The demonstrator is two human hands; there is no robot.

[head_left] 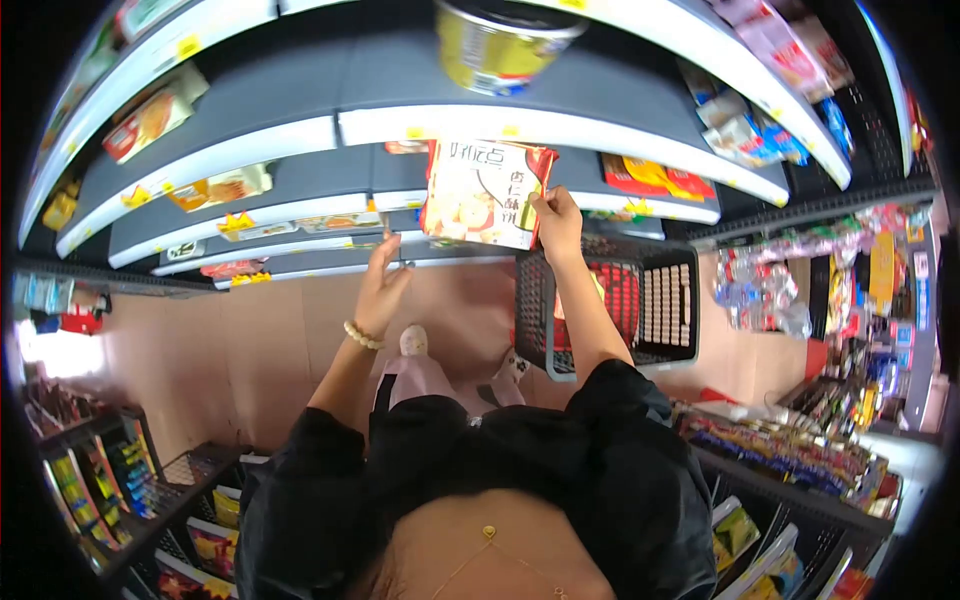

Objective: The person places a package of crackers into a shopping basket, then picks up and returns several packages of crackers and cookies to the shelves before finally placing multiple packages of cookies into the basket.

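Note:
A red and cream biscuit packet [480, 195] with Chinese lettering is held up in front of the shelves, its printed face toward me. My right hand [557, 222] grips its right edge, thumb on the front. My left hand [382, 285], with a beaded bracelet on the wrist, is raised to the lower left of the packet and apart from it. Its fingers are stretched out near the lower shelf edges, and nothing shows in it. Under my right forearm stands a dark shopping basket [668, 302] with something red and yellow inside, partly hidden by the arm.
Tiered shelves [270, 145] with white front strips curve ahead. A yellow tub [505, 55] stands on an upper shelf, and a red and orange packet [657, 178] lies lower right. Plastic bottles [755, 290] stand at the right. More stocked racks are behind me.

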